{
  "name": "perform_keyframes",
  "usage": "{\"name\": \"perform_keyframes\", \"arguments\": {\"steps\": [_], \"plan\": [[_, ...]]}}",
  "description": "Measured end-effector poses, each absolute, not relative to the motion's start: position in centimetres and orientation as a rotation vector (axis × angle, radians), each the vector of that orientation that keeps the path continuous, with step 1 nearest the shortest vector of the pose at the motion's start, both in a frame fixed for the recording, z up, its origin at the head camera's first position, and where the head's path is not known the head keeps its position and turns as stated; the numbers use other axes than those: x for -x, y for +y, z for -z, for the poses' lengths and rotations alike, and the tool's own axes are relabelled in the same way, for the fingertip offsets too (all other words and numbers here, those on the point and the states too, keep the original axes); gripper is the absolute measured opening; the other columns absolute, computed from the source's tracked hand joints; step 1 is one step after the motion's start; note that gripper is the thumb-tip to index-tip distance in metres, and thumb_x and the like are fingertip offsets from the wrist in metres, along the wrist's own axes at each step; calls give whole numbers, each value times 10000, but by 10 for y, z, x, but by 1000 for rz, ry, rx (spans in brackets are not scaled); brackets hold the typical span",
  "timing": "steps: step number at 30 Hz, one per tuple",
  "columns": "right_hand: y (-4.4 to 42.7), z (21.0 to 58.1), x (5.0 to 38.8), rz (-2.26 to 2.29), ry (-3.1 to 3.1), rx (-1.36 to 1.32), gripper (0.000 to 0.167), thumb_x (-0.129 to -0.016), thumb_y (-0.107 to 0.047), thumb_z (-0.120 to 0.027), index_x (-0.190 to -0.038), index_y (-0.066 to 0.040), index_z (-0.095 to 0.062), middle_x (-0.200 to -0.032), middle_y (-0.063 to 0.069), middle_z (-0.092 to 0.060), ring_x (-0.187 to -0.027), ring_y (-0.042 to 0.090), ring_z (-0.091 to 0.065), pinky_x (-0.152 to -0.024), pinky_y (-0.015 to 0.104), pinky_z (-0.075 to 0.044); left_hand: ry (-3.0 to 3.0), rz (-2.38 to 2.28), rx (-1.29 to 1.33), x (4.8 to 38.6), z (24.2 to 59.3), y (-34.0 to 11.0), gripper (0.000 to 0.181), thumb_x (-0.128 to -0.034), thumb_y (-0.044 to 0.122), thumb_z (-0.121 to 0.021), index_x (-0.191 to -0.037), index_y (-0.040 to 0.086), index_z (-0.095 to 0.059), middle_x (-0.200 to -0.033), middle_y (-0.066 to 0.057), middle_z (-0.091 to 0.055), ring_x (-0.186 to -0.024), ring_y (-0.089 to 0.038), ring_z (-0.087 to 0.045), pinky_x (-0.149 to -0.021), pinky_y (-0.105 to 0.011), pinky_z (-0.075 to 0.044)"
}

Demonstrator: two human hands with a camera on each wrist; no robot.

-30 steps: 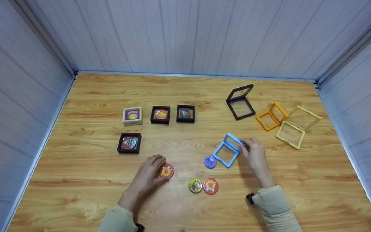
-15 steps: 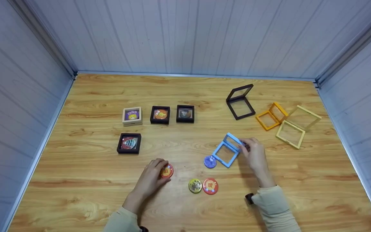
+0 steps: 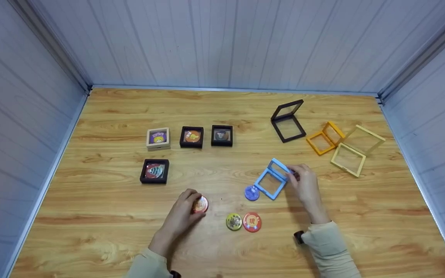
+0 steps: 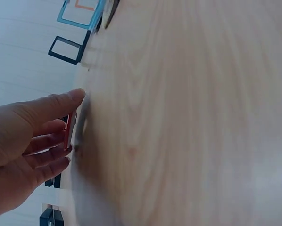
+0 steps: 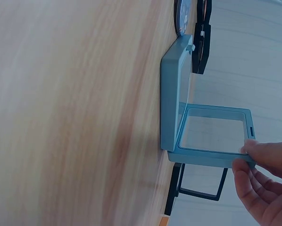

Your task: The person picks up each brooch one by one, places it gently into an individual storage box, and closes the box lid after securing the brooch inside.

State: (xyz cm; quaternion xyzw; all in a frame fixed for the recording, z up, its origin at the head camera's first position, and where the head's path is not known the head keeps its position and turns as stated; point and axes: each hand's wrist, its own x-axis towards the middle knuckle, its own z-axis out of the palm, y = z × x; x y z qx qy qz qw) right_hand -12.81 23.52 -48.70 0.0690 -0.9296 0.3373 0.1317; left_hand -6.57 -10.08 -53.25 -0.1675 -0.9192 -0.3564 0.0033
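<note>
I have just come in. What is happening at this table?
Someone's left hand holds a red badge by its edge, while the right hand pinches the raised half of an open blue frame. A violet badge lies at that frame's corner; a yellow badge and a second red badge lie side by side nearby. At left are four closed frames with badges inside; at right, three more open frames.

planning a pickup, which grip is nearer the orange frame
Right: right grip pinches the blue frame, left-front of the orange frame; left grip holds a red badge, much farther left.
</note>
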Motion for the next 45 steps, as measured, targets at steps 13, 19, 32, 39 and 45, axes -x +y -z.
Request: {"name": "perform_keyframes", "arguments": {"steps": [13, 19, 32, 39, 45], "plan": [[235, 487, 128, -988, -2714, -161, 182, -781, 12, -633, -955, 65, -645, -823, 140, -594, -694, 223, -569, -590, 339, -474, -2837, 1251, 536, 77, 521, -69, 421, -739, 170, -714, -1072, -36, -558, -1071, -93, -464, -997, -208, -468, -852, -344, -413], [235, 489, 128, -980, -2696, -158, 174, -775, 16, -639, -942, 60, -651, -790, 132, -590, -676, 221, -569, -584, 340, -474, -2884, 1311, 540, 85, 518, -49, 428, -757, 192, -697, -1101, -18, -551, -1115, -84, -454, -1042, -198, -454, -884, -322, -399], [235, 489, 127, -979, -2708, -153, 181, -784, 4, -632, -958, 50, -652, -800, 133, -591, -678, 219, -570, -580, 336, -475, -2883, 1296, 599, 109, 509, -3, 464, -764, 212, -690, -1140, -14, -539, -1118, -64, -458, -1052, -176, -449, -899, -278, -383], [236, 489, 127, -989, -2696, -164, 183, -775, 17, -637, -952, 60, -651, -795, 138, -593, -675, 222, -569, -582, 338, -475, -2920, 1261, 606, 118, 506, 19, 452, -767, 222, -687, -1134, -3, -548, -1103, -55, -456, -1032, -162, -449, -881, -274, -392], [237, 492, 128, -1027, -2646, -209, 173, -770, 33, -637, -938, 71, -650, -797, 141, -594, -662, 224, -580, -570, 331, -487, -2916, 1181, 683, 124, 504, 36, 475, -757, 237, -697, -1138, -5, -548, -1098, -66, -465, -1028, -177, -449, -872, -278, -393]]}}
